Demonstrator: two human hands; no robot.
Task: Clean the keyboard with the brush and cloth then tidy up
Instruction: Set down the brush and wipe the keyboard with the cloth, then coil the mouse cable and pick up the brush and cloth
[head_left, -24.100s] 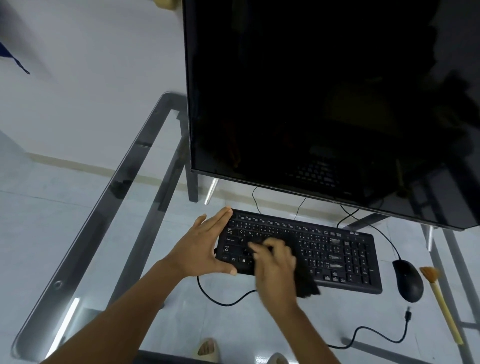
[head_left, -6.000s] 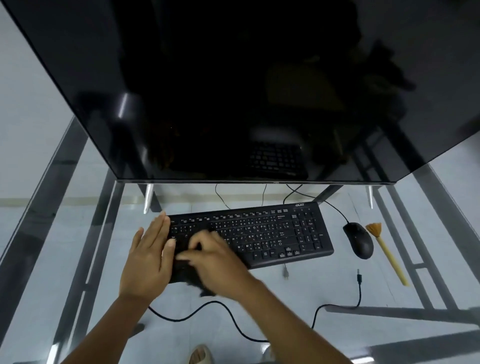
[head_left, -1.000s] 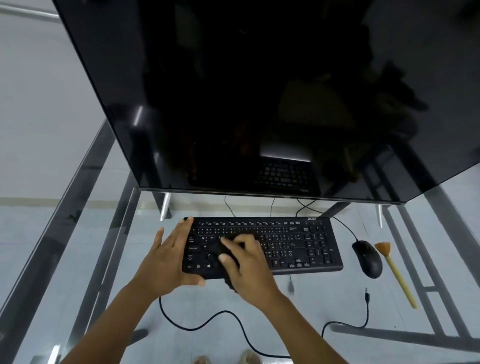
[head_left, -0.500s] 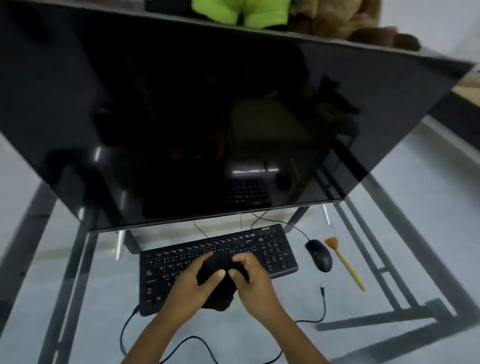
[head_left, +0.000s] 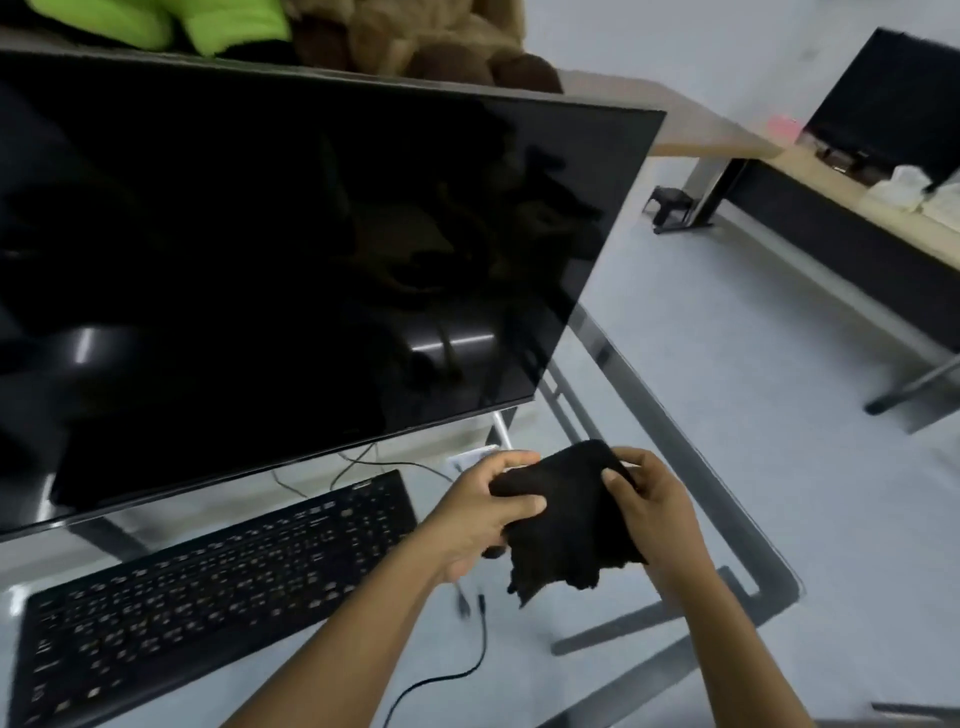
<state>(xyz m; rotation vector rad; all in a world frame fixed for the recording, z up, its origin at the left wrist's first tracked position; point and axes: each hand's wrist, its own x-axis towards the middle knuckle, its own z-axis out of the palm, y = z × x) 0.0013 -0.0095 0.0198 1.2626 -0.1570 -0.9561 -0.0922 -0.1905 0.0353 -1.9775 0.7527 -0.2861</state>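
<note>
A black cloth (head_left: 566, 519) hangs in the air to the right of the keyboard, above the glass desk. My left hand (head_left: 483, 514) grips its left edge and my right hand (head_left: 649, 514) grips its right edge. The black keyboard (head_left: 208, 587) lies on the desk at the lower left, apart from both hands. The brush and the mouse are hidden behind my hands and the cloth.
A large dark monitor (head_left: 291, 270) fills the upper left, close above the keyboard. Loose black cables (head_left: 457, 670) trail on the glass desk (head_left: 727, 525) below my hands. A wooden table (head_left: 852, 218) with another screen stands far right. Plush toys (head_left: 405, 41) sit behind the monitor.
Both hands have lifted the cloth off the keyboard and carried it to the right. The view has swung right, so the keyboard now sits at the lower left.
</note>
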